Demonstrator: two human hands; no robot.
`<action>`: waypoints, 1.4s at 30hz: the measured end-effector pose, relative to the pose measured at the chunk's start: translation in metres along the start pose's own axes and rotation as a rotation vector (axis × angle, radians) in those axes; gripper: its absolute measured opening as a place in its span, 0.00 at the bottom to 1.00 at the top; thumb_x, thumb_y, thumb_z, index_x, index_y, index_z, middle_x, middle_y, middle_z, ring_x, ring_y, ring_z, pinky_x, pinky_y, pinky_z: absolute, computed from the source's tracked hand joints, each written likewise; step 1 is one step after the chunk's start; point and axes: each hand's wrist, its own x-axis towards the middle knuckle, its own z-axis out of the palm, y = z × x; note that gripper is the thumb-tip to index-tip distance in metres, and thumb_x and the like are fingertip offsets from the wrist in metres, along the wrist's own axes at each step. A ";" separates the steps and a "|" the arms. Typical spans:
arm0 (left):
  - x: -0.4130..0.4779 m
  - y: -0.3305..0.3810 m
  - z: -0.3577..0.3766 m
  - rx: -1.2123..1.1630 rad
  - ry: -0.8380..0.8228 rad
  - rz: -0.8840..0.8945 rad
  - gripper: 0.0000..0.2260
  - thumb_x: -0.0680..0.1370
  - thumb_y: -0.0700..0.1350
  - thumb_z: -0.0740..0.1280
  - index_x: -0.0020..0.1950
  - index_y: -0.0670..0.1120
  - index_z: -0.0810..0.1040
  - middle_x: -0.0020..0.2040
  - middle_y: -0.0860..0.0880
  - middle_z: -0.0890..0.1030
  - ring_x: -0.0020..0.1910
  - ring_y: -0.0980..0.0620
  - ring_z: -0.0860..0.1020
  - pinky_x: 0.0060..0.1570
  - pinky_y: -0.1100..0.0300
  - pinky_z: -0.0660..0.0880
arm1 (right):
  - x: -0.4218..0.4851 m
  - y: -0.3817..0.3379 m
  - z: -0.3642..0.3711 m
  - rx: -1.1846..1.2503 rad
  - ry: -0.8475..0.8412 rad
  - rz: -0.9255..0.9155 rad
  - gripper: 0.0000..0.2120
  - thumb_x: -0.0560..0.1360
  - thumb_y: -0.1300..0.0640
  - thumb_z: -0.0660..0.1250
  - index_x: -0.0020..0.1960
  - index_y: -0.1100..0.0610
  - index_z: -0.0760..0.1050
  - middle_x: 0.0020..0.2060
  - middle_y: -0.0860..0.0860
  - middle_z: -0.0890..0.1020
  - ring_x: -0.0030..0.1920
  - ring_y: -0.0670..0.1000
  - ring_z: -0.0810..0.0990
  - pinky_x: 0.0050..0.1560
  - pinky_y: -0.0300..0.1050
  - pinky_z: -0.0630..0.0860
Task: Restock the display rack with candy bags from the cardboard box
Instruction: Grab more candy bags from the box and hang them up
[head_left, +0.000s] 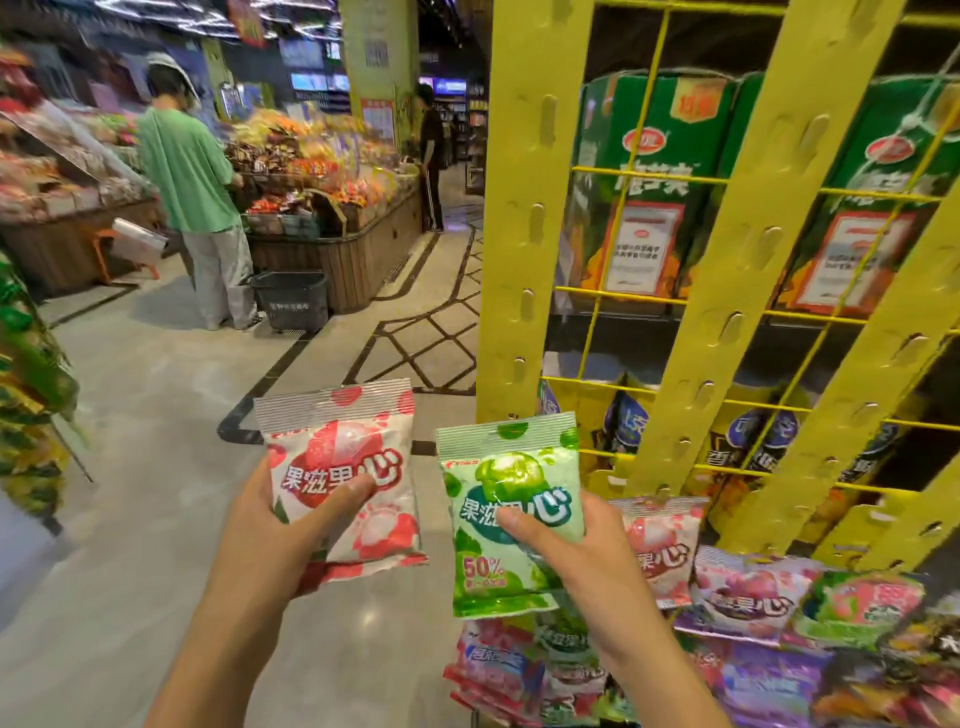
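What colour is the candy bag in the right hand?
Green and white, seen in the head view: green candy bag, right hand.

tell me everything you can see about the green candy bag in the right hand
The green candy bag is a glossy sealed plastic pouch with a crimped top edge, a green apple picture, white characters on a darker band and a red 50% low on the left. It is roughly upright, front to the camera. The right hand pinches its right side, thumb on the front. It is apart from the red and white bag.
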 end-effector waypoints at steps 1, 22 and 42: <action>0.003 0.001 -0.003 0.002 0.000 -0.002 0.23 0.65 0.48 0.77 0.59 0.53 0.78 0.46 0.50 0.87 0.39 0.48 0.86 0.31 0.58 0.81 | 0.002 -0.001 0.005 0.007 0.005 -0.008 0.09 0.72 0.59 0.74 0.52 0.53 0.81 0.45 0.46 0.88 0.46 0.46 0.86 0.41 0.36 0.79; 0.032 0.007 -0.004 -0.003 -0.098 -0.033 0.19 0.66 0.45 0.76 0.54 0.54 0.77 0.41 0.53 0.87 0.37 0.48 0.86 0.28 0.59 0.81 | 0.019 0.013 0.029 0.125 0.176 0.026 0.14 0.72 0.57 0.75 0.57 0.54 0.80 0.46 0.48 0.88 0.47 0.47 0.87 0.39 0.36 0.80; 0.027 0.003 0.010 0.006 -0.180 -0.029 0.22 0.63 0.46 0.77 0.56 0.52 0.77 0.43 0.47 0.87 0.38 0.46 0.86 0.31 0.55 0.82 | 0.013 0.025 0.028 -0.124 0.183 0.079 0.08 0.73 0.55 0.75 0.51 0.49 0.80 0.43 0.41 0.87 0.43 0.39 0.84 0.42 0.33 0.78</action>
